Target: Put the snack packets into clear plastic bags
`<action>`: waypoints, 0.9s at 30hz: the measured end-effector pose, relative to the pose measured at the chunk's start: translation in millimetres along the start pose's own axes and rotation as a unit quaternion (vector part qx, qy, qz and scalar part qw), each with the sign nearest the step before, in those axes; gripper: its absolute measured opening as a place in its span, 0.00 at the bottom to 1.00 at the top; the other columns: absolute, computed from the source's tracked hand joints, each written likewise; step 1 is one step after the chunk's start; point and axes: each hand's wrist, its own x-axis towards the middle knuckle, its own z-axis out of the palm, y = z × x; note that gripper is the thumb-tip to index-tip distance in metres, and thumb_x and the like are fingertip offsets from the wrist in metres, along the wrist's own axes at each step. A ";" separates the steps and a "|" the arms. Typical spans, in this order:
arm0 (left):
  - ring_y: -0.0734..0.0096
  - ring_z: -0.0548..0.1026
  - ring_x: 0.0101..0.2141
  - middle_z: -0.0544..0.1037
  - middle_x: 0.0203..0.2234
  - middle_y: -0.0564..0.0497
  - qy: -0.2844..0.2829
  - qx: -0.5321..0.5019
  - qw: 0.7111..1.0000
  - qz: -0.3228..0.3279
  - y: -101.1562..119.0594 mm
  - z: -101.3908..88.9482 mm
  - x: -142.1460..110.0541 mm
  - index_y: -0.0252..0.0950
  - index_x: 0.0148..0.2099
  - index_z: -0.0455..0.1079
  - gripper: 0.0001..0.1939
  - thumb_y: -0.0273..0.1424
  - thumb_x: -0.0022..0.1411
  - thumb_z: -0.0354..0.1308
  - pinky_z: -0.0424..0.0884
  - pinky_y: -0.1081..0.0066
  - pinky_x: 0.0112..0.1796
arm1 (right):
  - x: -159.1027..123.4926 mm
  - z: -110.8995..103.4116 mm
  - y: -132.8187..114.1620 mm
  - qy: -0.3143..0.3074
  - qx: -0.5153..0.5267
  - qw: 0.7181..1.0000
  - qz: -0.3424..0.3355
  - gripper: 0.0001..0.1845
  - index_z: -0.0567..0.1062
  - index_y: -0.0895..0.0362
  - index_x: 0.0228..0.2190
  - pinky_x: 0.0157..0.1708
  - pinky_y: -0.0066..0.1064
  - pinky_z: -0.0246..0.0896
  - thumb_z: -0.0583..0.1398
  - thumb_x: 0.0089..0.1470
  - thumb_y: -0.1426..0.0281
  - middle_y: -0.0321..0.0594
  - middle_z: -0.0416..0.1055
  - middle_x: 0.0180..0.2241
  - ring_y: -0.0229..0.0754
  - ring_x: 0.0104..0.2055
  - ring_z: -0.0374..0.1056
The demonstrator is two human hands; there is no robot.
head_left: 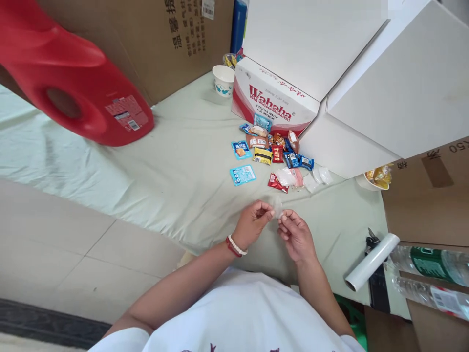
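Observation:
A small clear plastic bag (277, 207) is stretched between my two hands above the near part of the table. My left hand (253, 220), with beaded bracelets at the wrist, pinches its left side. The fingertips of my right hand (296, 232) are closed on its lower right edge. Just beyond my hands lie several similar clear bags (317, 180), a red-wrapped snack (277, 183) and a light blue packet (242, 175). Farther back is a cluster of wrapped snacks, with a yellow one (262, 155) and a blue packet (241, 149) among them.
Behind the snacks stands a Wahaha carton (273, 100) against large white panels (293, 39), with a paper cup (223, 80) beside it. A big red jug (91, 93) is at left. On the right are a white roll (372, 262), plastic bottles (432, 264) and a snack-filled bowl (370, 185).

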 end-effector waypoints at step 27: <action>0.78 0.61 0.25 0.64 0.23 0.59 0.007 -0.182 0.978 -0.098 -1.5 -38.1 -15.6 0.36 0.32 0.64 0.23 0.48 0.56 0.69 0.60 0.73 0.31 | 7.9 -18.3 -9.7 -0.018 -0.069 0.994 -0.088 0.12 0.77 0.52 0.30 0.40 0.32 0.67 0.70 0.53 0.58 0.36 0.74 0.35 0.39 0.36 0.68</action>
